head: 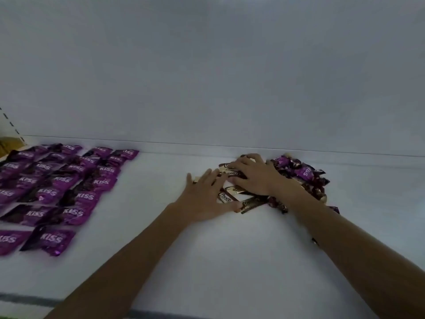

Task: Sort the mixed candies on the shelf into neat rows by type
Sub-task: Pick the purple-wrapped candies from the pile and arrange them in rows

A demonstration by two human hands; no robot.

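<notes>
Head view: white shelf [207, 254]. Purple "KISS" candies [57, 187] lie in rows at left, well apart from the 2 hands. Mixed pile [301, 176] at right, against back wall [207, 77]: purple wrappers on far side, brown-and-cream "Choco" bars [226, 197] at near left edge.

Left hand [204, 196] palm down, fingers straight and spread, resting on bars, thumb touching gold-brown bar; grips nothing.

Right hand [255, 177] palm down over bars, just beside left hand, fingers bent; cannot tell whether it grips any.
</notes>
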